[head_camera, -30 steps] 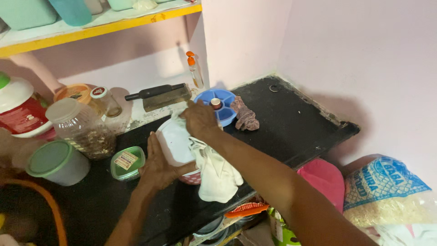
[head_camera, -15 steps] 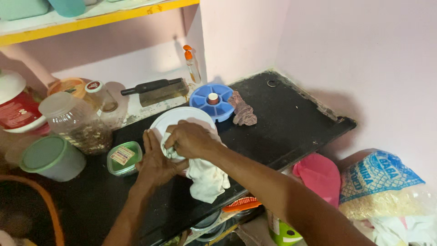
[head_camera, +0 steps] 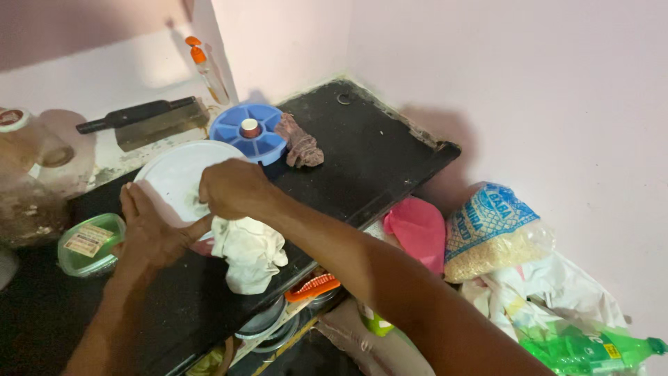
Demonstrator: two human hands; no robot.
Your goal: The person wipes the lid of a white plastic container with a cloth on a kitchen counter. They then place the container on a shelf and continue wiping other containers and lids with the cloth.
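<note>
A round white lid or plate [head_camera: 177,174] stands tilted over the black counter [head_camera: 362,160]. My left hand [head_camera: 149,233] props it from below at its near edge. My right hand [head_camera: 233,189] presses a crumpled white cloth [head_camera: 247,251] against the plate's face; the cloth hangs down beneath the hand. Just behind the plate lies a round blue divided spice box [head_camera: 250,132] with a small cap in its middle, and a brown rag [head_camera: 300,145] beside it.
A green-lidded tub [head_camera: 89,244] sits left of my hand. A dark-handled cleaver [head_camera: 146,122] and an orange-capped bottle [head_camera: 207,69] lie by the back wall. Glass jars [head_camera: 24,174] stand far left. On the floor right: pink bag [head_camera: 417,230], grain sack [head_camera: 490,230], green bottle [head_camera: 591,348].
The view has swung right and closer. My right hand came back from the blue box onto the plate with the cloth, and has slid across its face.
</note>
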